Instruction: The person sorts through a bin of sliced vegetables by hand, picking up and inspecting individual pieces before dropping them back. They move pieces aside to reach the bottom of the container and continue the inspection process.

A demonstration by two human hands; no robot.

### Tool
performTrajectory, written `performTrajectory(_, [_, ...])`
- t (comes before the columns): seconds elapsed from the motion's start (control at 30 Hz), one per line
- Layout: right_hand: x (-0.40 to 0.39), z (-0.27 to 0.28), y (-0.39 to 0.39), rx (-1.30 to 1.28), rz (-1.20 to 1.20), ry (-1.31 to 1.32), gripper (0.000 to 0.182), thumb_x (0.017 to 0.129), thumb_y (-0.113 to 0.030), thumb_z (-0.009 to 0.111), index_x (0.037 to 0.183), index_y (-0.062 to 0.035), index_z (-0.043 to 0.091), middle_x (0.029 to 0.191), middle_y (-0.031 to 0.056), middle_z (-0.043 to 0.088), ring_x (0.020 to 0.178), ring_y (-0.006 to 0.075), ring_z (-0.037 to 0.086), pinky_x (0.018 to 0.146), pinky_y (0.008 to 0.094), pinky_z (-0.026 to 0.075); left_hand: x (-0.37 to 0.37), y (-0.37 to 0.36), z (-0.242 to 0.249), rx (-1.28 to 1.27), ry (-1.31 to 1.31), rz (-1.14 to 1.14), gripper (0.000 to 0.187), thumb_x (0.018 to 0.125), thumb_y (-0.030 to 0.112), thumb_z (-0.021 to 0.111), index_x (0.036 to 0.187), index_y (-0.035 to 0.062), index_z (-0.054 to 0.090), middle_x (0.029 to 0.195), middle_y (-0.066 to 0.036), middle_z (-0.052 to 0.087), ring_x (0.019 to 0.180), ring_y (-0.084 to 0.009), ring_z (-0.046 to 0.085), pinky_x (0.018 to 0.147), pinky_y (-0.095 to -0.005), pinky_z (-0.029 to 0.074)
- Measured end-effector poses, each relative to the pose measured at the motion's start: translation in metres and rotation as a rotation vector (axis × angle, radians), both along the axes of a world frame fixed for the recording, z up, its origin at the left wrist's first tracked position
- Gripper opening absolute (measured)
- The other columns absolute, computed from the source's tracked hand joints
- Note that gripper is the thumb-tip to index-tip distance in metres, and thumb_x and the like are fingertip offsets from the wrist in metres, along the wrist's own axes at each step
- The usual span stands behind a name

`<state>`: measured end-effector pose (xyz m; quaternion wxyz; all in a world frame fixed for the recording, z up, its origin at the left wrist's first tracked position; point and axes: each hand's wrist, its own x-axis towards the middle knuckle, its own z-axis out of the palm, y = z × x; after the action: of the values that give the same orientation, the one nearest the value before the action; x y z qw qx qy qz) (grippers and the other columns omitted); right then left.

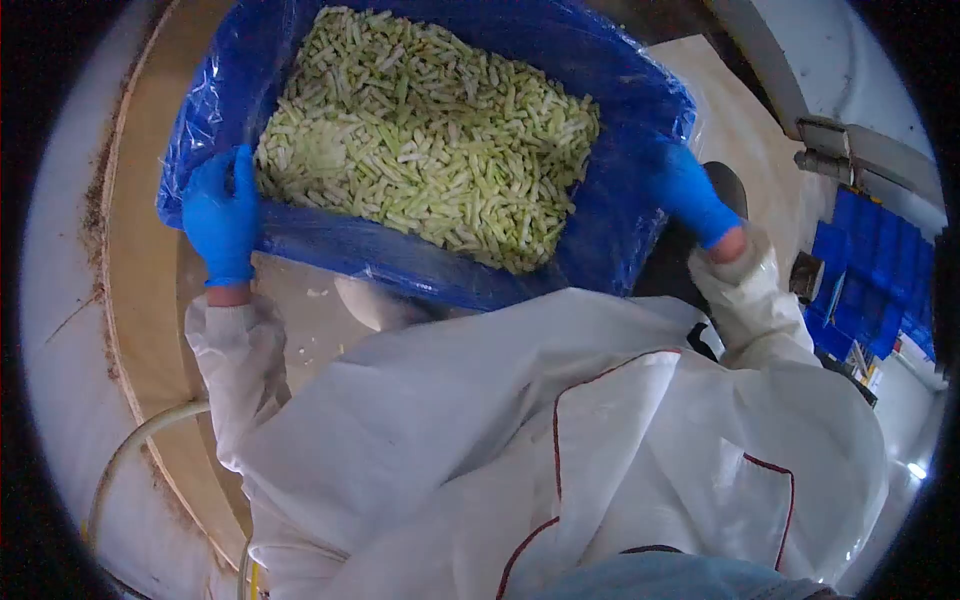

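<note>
A blue crate (pixel 640 105) lined with clear blue-tinted plastic holds a heap of pale green cut vegetable pieces (pixel 430 140). My left hand (pixel 221 215), in a blue glove, is at the crate's near left corner, with its fingers wrapped over the lined rim and the thumb on the inner side. At the crate's right side is my right hand (pixel 690 193), also gloved in blue, its fingers against the plastic inside the rim. Those fingertips blend into the blue liner and are hard to make out.
Stacked blue crates (pixel 870 270) stand at the right. A pale hose (pixel 130 440) curves at the lower left beside the wall. Small pale scraps lie on the floor (pixel 310 320) below the crate. A metal fitting (pixel 825 150) is at the upper right.
</note>
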<state>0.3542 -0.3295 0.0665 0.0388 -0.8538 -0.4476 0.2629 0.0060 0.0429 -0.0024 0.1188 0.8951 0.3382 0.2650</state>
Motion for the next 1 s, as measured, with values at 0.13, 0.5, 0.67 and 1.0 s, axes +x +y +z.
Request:
performTrajectory(0.13, [-0.008,-0.055,0.015,-0.011,0.227,0.091,0.029,0.076,-0.016,0.053,0.1,-0.0049,0.064,0.094,0.0216,0.062,0.087,0.0376,0.059,0.077,0.0443,0.047,-0.001,-0.004,0.003,-0.051,0.01,0.041,0.022,0.082,0.026,0.063,0.087,0.0055,0.068,0.082,-0.015,0.065,0.073,-0.0295,0.062,0.066,-0.0371,0.048])
performTrajectory(0.5, [-0.079,-0.171,0.023,-0.08,0.484,-0.057,0.024,0.074,-0.022,0.055,0.091,-0.0084,0.066,0.085,0.0208,0.062,0.08,0.035,0.062,0.069,0.0454,0.049,0.001,-0.005,0.004,-0.057,0.062,0.057,0.026,0.084,0.031,0.061,0.088,0.0063,0.068,0.082,-0.016,0.065,0.072,-0.0316,0.062,0.064,-0.038,0.048])
performTrajectory(0.67, [-0.097,-0.122,0.059,-0.37,0.414,0.393,0.029,0.077,-0.031,0.055,0.076,-0.0023,0.063,0.078,0.0221,0.062,0.076,0.0384,0.061,0.069,0.0479,0.047,0.002,-0.005,0.008,-0.089,0.118,0.042,0.027,0.085,0.032,0.059,0.088,0.0067,0.068,0.082,-0.017,0.064,0.071,-0.033,0.062,0.063,-0.0384,0.048])
performTrajectory(1.0, [-0.063,-0.106,0.05,-0.062,-0.062,0.992,0.034,0.09,-0.027,0.049,0.11,-0.001,0.057,0.083,0.0157,0.065,0.068,0.0247,0.063,0.066,0.0361,0.051,0.001,-0.003,0.004,-0.064,0.164,0.046,0.029,0.085,0.035,0.058,0.088,0.0079,0.068,0.081,-0.017,0.064,0.07,-0.034,0.062,0.061,-0.0397,0.047])
